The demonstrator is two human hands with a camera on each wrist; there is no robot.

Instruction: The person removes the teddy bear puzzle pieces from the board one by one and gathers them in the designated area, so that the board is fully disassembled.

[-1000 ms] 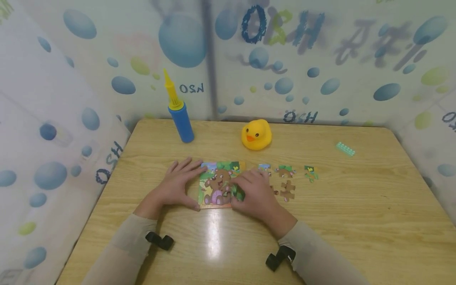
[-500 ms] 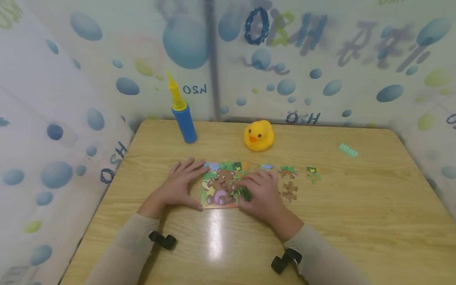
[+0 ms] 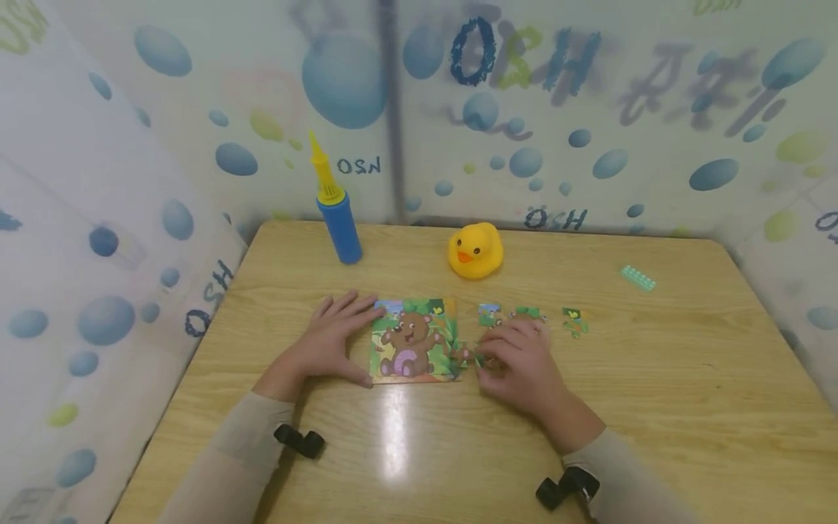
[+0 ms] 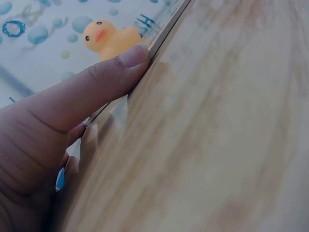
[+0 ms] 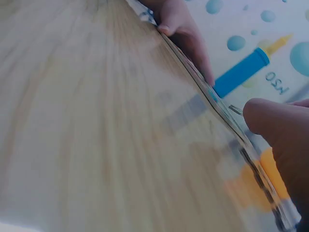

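A square bear picture board (image 3: 409, 342) lies flat on the table. My left hand (image 3: 330, 340) rests at its left side, fingers spread, fingertips at the upper left corner and thumb at the lower left. In the left wrist view, the left thumb (image 4: 104, 89) touches the board's edge. My right hand (image 3: 524, 364) is just right of the board and pinches a brown-and-green puzzle piece (image 3: 463, 354) beside its right edge. Above that hand lie a blue-and-green puzzle piece (image 3: 489, 314) and a partly hidden bear-head piece (image 3: 527, 313). Another puzzle piece (image 3: 575, 319) lies farther right.
Behind the board sits a yellow rubber duck (image 3: 476, 251). A blue hand pump (image 3: 340, 229) with a yellow nozzle stands upright at the back left. One mint toy brick (image 3: 638, 277) lies at the back right of the wooden table (image 3: 419, 466). Printed walls rise behind it.
My right hand has moved right, off the board, carrying the pinched puzzle piece; the bear's lower right part is now uncovered. The left hand stays at the board's left side.
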